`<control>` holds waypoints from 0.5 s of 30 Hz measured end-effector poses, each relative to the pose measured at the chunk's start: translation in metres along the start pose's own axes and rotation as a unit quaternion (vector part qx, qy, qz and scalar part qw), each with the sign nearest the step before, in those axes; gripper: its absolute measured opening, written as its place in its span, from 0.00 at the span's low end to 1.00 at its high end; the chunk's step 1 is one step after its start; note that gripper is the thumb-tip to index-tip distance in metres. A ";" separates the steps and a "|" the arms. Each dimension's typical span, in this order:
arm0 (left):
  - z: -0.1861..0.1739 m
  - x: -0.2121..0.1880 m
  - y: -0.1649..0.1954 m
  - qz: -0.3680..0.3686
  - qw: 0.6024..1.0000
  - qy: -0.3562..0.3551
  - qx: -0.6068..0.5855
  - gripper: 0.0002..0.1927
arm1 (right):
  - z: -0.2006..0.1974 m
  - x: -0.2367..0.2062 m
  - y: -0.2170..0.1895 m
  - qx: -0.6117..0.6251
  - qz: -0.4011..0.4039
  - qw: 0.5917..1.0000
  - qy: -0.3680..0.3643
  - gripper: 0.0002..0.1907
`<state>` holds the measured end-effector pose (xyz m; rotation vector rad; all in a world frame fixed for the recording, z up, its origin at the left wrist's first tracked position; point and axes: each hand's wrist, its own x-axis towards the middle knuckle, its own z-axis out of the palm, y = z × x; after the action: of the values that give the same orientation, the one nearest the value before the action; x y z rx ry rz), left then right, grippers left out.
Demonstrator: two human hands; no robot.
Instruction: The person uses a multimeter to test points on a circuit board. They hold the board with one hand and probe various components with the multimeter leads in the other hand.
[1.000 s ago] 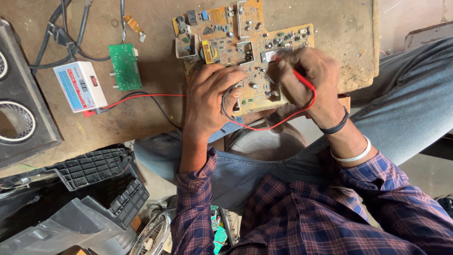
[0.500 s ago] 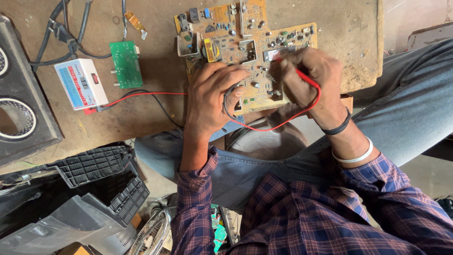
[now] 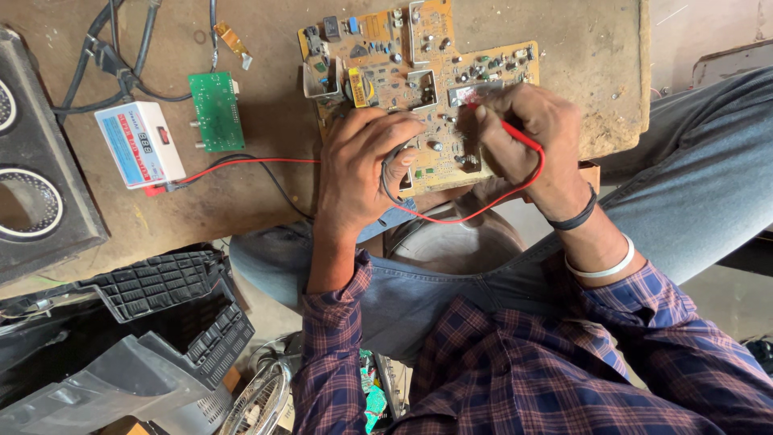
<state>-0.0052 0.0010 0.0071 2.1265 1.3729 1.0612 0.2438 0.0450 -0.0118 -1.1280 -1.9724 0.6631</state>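
**Two probes on a tan circuit board at a worn workbench**

The work surface is a scuffed brown table [image 3: 266, 189], stained and gritty, with a chipped edge at the right. Beyond that edge a pale wall or floor shows. On the table's left side lie a small white meter box [image 3: 138, 145] with a red-and-blue face, a green circuit board [image 3: 215, 110] just beside it, and a tangle of black cables [image 3: 113, 56] above them. A dark speaker cabinet [image 3: 32, 161] stands at the far left. Below the table's edge sit black plastic casing parts [image 3: 153, 306] with ribbed vents.

The large tan circuit board [image 3: 403, 72] lies at the table's near edge, partly overhanging toward the person's lap. It has an irregular stepped outline and is crowded with small components, metal shields and a yellow part.

The left hand [image 3: 362, 169] is curled, fingers pressed together around a black probe whose tip I cannot make out, resting on the board's lower left. The right hand [image 3: 531, 137] pinches a red probe [image 3: 519, 135] against the board's right part. A red lead [image 3: 241, 161] runs back to the meter.
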 end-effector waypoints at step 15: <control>0.000 0.000 0.000 0.003 1.000 0.002 0.002 0.16 | -0.001 0.001 -0.001 -0.018 0.003 1.000 -0.007 0.11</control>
<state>-0.0052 0.0013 0.0068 2.1340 1.3720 1.0653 0.2439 0.0455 -0.0103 -1.1549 -2.0003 0.6411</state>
